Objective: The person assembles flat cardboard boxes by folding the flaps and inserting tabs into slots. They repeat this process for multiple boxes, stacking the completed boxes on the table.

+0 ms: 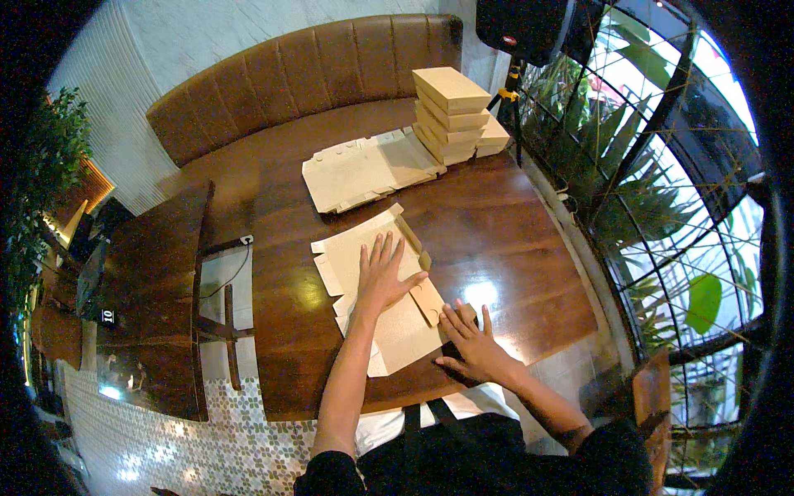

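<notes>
A brown cardboard box blank [407, 337] lies unfolded on the wooden table, close to me. My left hand [382, 279] is pressed flat on its middle with the fingers spread. At the blank's right side a flap [427, 299] stands partly folded up. My right hand [475, 344] rests at the near end of that flap, fingers stretched out and thumb apart, touching the cardboard edge. Part of that corner is hidden under the fingers.
Beyond the blank lies a pile of flat cardboard blanks [364, 172]. A stack of closed cardboard boxes [451, 112] stands at the far right of the wooden table [529, 248]. Behind is a brown padded bench [314, 70]; a second table [157, 306] is at the left.
</notes>
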The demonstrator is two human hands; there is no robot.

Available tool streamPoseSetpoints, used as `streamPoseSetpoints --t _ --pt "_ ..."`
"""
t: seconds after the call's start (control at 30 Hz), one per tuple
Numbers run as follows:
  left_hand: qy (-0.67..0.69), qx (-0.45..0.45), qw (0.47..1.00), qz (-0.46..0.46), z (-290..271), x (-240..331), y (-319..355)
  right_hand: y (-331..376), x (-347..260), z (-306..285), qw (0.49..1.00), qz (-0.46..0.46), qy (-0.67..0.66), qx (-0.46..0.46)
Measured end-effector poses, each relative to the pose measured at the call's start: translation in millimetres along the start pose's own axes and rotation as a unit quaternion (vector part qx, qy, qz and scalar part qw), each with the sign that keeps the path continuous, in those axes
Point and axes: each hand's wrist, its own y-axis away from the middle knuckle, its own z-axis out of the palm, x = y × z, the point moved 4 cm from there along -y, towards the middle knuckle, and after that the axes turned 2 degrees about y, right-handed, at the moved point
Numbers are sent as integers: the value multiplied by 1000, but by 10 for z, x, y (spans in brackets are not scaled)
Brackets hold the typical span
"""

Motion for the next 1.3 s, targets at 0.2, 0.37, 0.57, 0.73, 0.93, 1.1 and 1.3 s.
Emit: streamPoseSetpoints --t 0.2,0.37,0.57,0.73,0.93,1.1,1.3 --pt "79 -34 996 -16 17 -122 66 40 -58 -66 997 37 -64 33" --pt "88 -22 996 -17 -62 -75 73 -127 69 58 984 132 -79 85" --pt "-27 -22 999 -41 -78 40 117 -86 342 169 963 226 -110 94" --pt "-30 -11 997 -70 -29 16 58 173 268 164 950 243 -154 121" --pt "-14 -11 998 -66 -36 -13 44 179 84 118 967 176 -149 111" --pt "-8 -2 998 -66 -117 53 55 -12 50 140 988 138 -44 57" --pt "2 16 999 -33 17 430 317 -217 47 206 986 149 -36 67"
